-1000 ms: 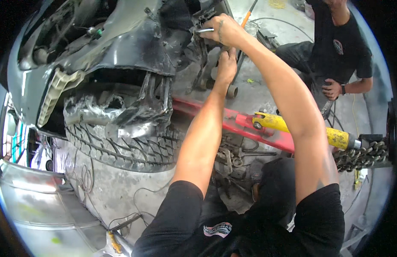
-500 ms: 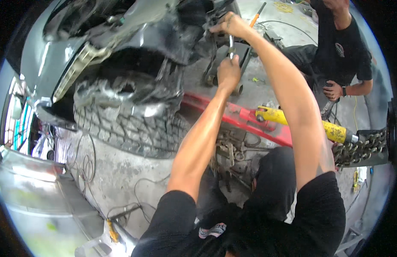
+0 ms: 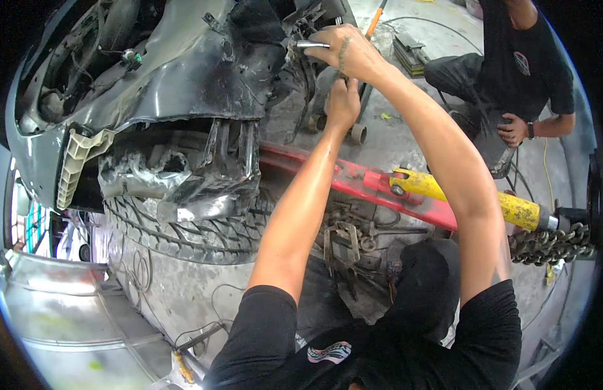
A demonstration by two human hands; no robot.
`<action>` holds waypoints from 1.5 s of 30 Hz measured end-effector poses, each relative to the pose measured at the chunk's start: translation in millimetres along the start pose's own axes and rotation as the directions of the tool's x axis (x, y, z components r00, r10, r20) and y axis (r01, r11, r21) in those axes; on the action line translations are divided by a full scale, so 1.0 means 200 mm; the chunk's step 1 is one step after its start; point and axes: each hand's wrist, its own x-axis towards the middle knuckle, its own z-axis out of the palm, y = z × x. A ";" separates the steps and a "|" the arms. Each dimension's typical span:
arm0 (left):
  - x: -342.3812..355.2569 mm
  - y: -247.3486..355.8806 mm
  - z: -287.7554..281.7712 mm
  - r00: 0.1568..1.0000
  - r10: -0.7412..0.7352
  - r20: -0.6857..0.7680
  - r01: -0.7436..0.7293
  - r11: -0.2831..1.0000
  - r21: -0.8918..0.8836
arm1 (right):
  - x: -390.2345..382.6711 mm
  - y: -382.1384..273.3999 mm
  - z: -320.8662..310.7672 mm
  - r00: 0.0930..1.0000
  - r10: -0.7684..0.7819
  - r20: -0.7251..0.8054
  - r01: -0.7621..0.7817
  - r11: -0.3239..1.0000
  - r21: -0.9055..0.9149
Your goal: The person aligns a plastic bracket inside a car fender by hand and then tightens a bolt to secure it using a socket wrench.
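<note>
My right hand [image 3: 357,55] is closed at the front corner of a damaged grey vehicle [image 3: 191,58]. A chrome rod-shaped tool [image 3: 312,44] sticks out from its fingers toward the torn metal. Just below, my left hand [image 3: 342,104] is a closed fist. Half a second ago a chrome hand tool ran up out of that fist; now the right hand mostly hides it. Both arms reach forward over a red beam [image 3: 360,186]. The crumpled wheel arch and the tyre [image 3: 184,234] lie left of my left forearm.
A yellow cylinder [image 3: 470,198] joins the red beam, with a heavy chain [image 3: 551,244] at its right end. Another person [image 3: 522,71] crouches at the far right, one hand on a knee. Metal clamps [image 3: 347,244] lie on the floor by my knees. Cables trail at the left.
My view has shifted, so the vehicle shows more fully. My right hand has turned and come lower, near the left fist. The chrome rod now points left from it.
</note>
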 end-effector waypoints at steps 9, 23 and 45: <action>0.25 0.02 0.01 0.951 0.302 -0.063 -0.307 0.912 -0.271 | 0.10 0.00 0.02 0.967 -0.251 0.044 0.255 0.954 -0.160; 0.08 0.09 0.06 0.998 -0.040 -0.048 0.026 0.965 -0.261 | 0.12 -0.02 -0.04 0.981 -0.015 0.191 0.041 0.990 -0.136; -0.27 0.26 -0.09 0.978 -0.147 -0.149 0.179 0.957 0.229 | 0.16 -0.09 -0.13 0.892 0.213 0.399 -0.218 0.975 -0.031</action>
